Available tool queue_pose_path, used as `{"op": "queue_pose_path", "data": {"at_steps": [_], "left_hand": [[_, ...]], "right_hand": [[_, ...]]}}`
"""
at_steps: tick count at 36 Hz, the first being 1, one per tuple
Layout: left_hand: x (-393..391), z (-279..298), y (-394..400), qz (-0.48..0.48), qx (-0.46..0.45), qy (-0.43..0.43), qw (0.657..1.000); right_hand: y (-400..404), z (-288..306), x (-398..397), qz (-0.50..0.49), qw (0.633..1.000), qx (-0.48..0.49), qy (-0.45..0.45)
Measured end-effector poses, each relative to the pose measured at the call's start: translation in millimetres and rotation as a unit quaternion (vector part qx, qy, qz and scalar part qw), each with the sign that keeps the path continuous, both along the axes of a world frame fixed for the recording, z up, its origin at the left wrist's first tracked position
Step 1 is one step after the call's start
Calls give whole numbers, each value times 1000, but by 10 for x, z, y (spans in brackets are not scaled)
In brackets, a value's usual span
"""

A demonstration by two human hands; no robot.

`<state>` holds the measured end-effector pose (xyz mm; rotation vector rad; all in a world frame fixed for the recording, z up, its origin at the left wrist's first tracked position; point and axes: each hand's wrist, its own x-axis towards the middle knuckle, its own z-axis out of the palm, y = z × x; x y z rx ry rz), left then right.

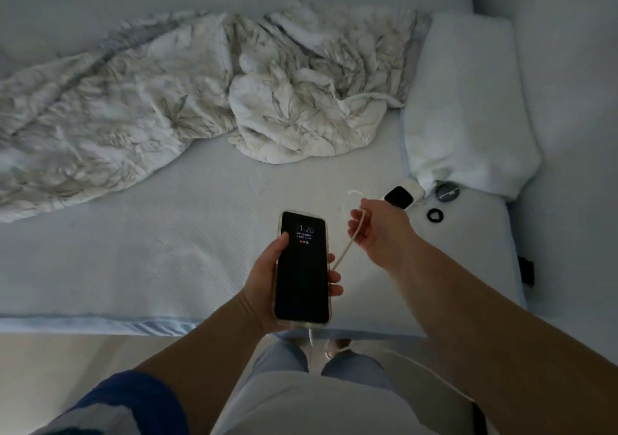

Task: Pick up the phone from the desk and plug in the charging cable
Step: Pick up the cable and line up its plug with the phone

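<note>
Nearest to me were both bare forearms reaching out over pale trousers, a dark blue sleeve (133, 398) at the near left. Left hand (267, 284) was wrapped around the phone (302, 267), thumb on the left edge of the screen, fingertips (334, 277) showing past the right edge. I held the phone upright-ish over the near edge of the bed (167, 250), screen facing up and dim, with a clock readout near its top. White charging cable (347, 247) was already seated in the phone's bottom edge; a short stretch hung down from the port. Right hand (378, 230) sat just right of the phone, fingers loosely curled around a higher stretch of that cable, whose far end curled up past the hand. From the hand the cable ran down toward the phone's right side. Another run of cable trailed off near right, over the floor.

Further right on the bed: a smartwatch (399, 197) with a dark square face, a round grey disc (446, 192), a small black ring (434, 215), all near each other by the pillow (468, 100). Rumpled leaf-print duvet (167, 100) lay across the far left side of the bed.
</note>
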<state>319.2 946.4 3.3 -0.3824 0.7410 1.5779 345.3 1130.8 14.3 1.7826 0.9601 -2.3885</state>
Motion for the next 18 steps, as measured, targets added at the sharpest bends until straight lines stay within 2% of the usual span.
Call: {"op": "queue_pose_path", "data": {"at_steps": [5, 7, 11, 15, 18], "left_hand": [[-61, 147, -73, -9, -11, -2, 1000], [-108, 234, -92, -21, -13, 8, 1000], [-230, 414, -83, 15, -2, 42, 999], [-347, 632, 23, 77, 38, 67, 994], [-409, 785, 135, 121, 68, 66, 988]], "right_hand": [[68, 379, -114, -27, 996, 83, 7], [68, 533, -112, -5, 991, 129, 23], [-63, 762, 11, 94, 971, 210, 59], [-298, 844, 252, 234, 920, 304, 83], [-472, 862, 448, 295, 896, 314, 105]]}}
